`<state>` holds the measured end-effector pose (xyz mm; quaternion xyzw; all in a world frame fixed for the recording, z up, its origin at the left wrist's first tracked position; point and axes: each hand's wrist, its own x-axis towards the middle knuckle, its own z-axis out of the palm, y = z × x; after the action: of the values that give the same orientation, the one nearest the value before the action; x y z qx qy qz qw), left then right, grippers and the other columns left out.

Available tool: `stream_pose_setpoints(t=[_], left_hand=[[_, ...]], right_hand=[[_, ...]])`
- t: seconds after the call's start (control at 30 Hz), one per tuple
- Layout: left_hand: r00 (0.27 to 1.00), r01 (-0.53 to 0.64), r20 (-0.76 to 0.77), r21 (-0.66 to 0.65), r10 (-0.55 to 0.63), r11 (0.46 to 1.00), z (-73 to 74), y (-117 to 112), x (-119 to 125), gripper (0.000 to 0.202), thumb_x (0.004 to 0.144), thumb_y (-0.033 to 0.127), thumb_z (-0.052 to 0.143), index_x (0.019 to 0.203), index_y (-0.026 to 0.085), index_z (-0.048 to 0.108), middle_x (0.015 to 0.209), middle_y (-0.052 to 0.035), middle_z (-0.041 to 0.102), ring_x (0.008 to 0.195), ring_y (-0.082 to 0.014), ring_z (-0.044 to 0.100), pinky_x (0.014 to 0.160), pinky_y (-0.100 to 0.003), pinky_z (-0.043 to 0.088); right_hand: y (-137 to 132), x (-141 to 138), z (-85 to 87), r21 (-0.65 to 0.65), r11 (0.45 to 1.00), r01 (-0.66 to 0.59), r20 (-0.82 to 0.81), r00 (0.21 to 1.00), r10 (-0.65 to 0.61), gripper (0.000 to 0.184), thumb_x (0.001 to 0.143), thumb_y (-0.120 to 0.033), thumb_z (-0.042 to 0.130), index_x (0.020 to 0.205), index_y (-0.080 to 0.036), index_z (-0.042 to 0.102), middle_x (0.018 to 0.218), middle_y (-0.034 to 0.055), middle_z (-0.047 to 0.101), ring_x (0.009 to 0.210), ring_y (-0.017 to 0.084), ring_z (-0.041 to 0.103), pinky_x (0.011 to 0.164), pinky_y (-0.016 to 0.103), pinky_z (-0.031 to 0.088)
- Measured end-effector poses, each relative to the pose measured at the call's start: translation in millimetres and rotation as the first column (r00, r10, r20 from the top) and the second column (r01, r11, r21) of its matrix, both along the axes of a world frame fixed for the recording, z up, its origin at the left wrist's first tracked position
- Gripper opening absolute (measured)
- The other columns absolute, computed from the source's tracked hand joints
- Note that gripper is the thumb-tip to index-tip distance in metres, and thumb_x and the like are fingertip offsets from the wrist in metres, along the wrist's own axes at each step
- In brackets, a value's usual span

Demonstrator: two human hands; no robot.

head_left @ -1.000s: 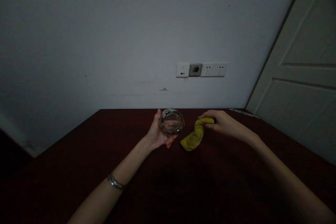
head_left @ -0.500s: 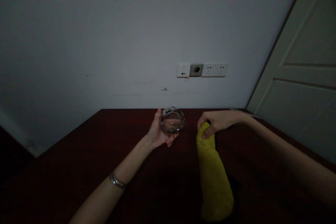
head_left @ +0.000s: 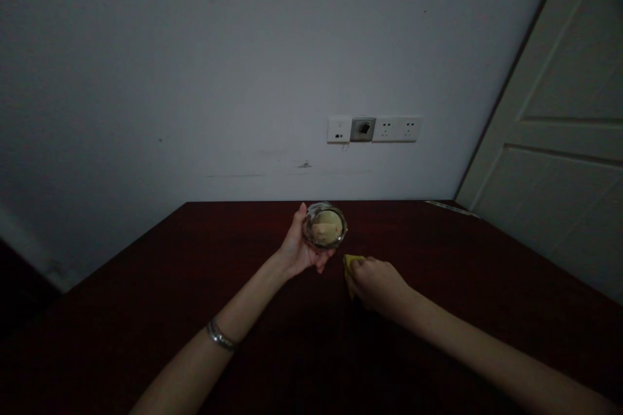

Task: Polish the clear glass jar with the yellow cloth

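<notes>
My left hand (head_left: 298, 248) grips a small, round, thick-walled clear glass dish (head_left: 325, 225) from its left side and below, above the far part of the dark red table (head_left: 233, 233). The dish is tilted so that its round face points toward me, and a yellowish tint shows through it. To the right and a little lower, my right hand (head_left: 377, 282) is closed around a bunched yellow cloth (head_left: 351, 266). Only a small part of the cloth shows past the fingers. Cloth and dish are apart in the picture.
A pale wall (head_left: 243, 78) rises behind the table, with a row of sockets and switches (head_left: 374, 130) on it. At the right is a light panelled door (head_left: 559, 162). A thin pale strip (head_left: 450, 208) lies near the table's far right edge.
My right hand has moved left and down. The cloth hung long from it before and is now bunched up. My left hand and the dish have shifted slightly right, and the dish has turned a little.
</notes>
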<state>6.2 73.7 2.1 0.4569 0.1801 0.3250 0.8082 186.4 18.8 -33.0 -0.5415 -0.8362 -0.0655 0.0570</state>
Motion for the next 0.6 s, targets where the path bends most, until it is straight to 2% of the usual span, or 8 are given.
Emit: stream_pose_setpoints(t=[0.07, 0.17, 0.23, 0.33, 0.4, 0.47, 0.53, 0.6], left_hand=[[1.000, -0.012, 0.002, -0.009, 0.012, 1.000, 0.2, 0, 1, 0.096, 0.074, 0.083, 0.018, 0.103, 0.001, 0.059, 0.057, -0.0093, 0.064, 0.032, -0.0144, 0.053, 0.030, -0.024, 0.041], [1.000, -0.025, -0.004, -0.040, 0.024, 0.999, 0.6, 0, 1, 0.096, 0.074, 0.083, 0.017, 0.104, 0.001, 0.059, 0.058, -0.0093, 0.064, 0.032, -0.0142, 0.053, 0.029, -0.024, 0.042], [0.999, -0.032, -0.013, -0.054, 0.032, 0.998, 1.5, -1, 2, 0.096, 0.074, 0.083, 0.016, 0.104, 0.001, 0.059, 0.057, -0.0091, 0.064, 0.032, -0.0141, 0.053, 0.029, -0.024, 0.041], [0.998, -0.048, -0.034, -0.054, 0.046, 0.997, 3.9, -3, 1, 0.097, 0.075, 0.082, 0.013, 0.104, 0.002, 0.058, 0.057, -0.0087, 0.064, 0.033, -0.0143, 0.054, 0.029, -0.024, 0.042], [0.998, -0.055, -0.046, -0.049, 0.052, 0.997, 5.1, -4, 1, 0.097, 0.075, 0.082, 0.012, 0.105, 0.002, 0.058, 0.056, -0.0085, 0.064, 0.033, -0.0143, 0.054, 0.029, -0.024, 0.042], [0.998, -0.047, -0.046, -0.043, 0.045, 0.998, 5.2, -5, 0, 0.097, 0.075, 0.082, 0.012, 0.104, 0.002, 0.058, 0.056, -0.0082, 0.064, 0.031, -0.0136, 0.053, 0.029, -0.024, 0.042], [0.999, -0.026, -0.036, -0.042, 0.025, 0.999, 4.0, -4, 0, 0.096, 0.073, 0.083, 0.014, 0.103, 0.003, 0.058, 0.057, -0.0082, 0.064, 0.031, -0.0131, 0.052, 0.029, -0.024, 0.042], [1.000, -0.003, -0.022, -0.046, 0.002, 0.999, 2.1, -3, -1, 0.096, 0.072, 0.085, 0.015, 0.101, 0.004, 0.059, 0.057, -0.0083, 0.064, 0.031, -0.0132, 0.052, 0.029, -0.024, 0.041]], right_hand=[[-9, -8, -11.0, 0.000, 0.999, 0.044, -0.006, 0.999, -0.044, 0.028, 0.088, -0.030, 0.050, 0.089, -0.007, 0.066, 0.084, 0.0205, 0.069, 0.077, 0.031, 0.068, 0.060, 0.036, 0.054], [-15, -18, -18.0, -0.002, 0.996, 0.092, -0.025, 0.995, -0.092, 0.045, 0.087, -0.044, 0.050, 0.095, -0.002, 0.064, 0.091, 0.0257, 0.066, 0.086, 0.035, 0.066, 0.064, 0.040, 0.055], [-14, -22, -18.8, -0.021, 0.993, 0.113, -0.040, 0.993, -0.114, 0.041, 0.085, -0.039, 0.054, 0.096, 0.000, 0.064, 0.092, 0.0273, 0.065, 0.087, 0.036, 0.065, 0.066, 0.042, 0.054], [-8, -22, -19.3, -0.071, 0.992, 0.103, -0.073, 0.991, -0.108, 0.025, 0.080, -0.014, 0.054, 0.097, 0.001, 0.064, 0.093, 0.0279, 0.066, 0.090, 0.036, 0.065, 0.071, 0.042, 0.053], [-3, -16, -19.1, -0.115, 0.991, 0.068, -0.116, 0.990, -0.082, 0.026, 0.074, -0.002, 0.050, 0.094, 0.001, 0.066, 0.091, 0.0265, 0.067, 0.087, 0.033, 0.066, 0.073, 0.040, 0.052], [4, -4, -16.6, -0.161, 0.987, 0.022, -0.188, 0.981, -0.052, 0.029, 0.069, 0.002, 0.047, 0.088, -0.003, 0.068, 0.085, 0.0218, 0.070, 0.078, 0.028, 0.068, 0.070, 0.037, 0.052], [13, 11, -10.2, -0.197, 0.980, -0.036, -0.291, 0.956, -0.023, 0.026, 0.066, 0.000, 0.049, 0.081, -0.008, 0.070, 0.076, 0.0147, 0.071, 0.069, 0.023, 0.068, 0.067, 0.033, 0.051], [24, 28, 0.4, -0.210, 0.971, -0.118, -0.430, 0.903, 0.017, 0.027, 0.067, -0.007, 0.054, 0.088, -0.012, 0.071, 0.077, 0.0080, 0.073, 0.067, 0.019, 0.067, 0.066, 0.029, 0.052]])
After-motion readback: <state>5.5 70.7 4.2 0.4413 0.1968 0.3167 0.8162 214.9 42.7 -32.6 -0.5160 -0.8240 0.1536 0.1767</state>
